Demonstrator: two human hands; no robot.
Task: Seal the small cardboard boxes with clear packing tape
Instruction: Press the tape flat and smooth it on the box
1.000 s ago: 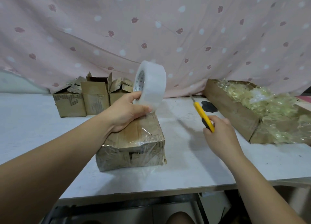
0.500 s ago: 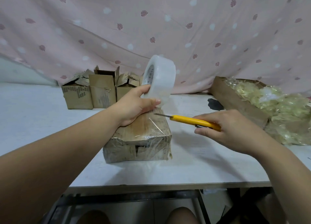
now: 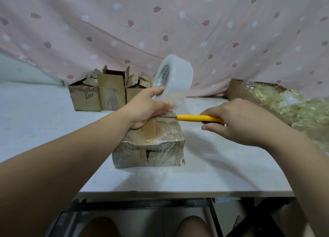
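Our L hand (image 3: 146,110) grips the tape roll (image 3: 175,80), tilted just above the taped box (image 3: 153,144) at table (image 3: 222,165) centre; our R hand (image 3: 236,122) holds a yellow cutter (image 3: 195,118), blade tip under the roll. 3 open boxes (image 3: 110,92) at back left

Blade tip lost!
Knife blade (image 3: 167,117) hides under the left grip (image 3: 142,110); bag carton (image 3: 237,90) clipped at right edge; roll label (image 3: 162,76) unreadable.

Pink curtain (image 3: 160,23), white table (image 3: 35,122), tray (image 3: 236,91) of wrappers (image 3: 288,103)
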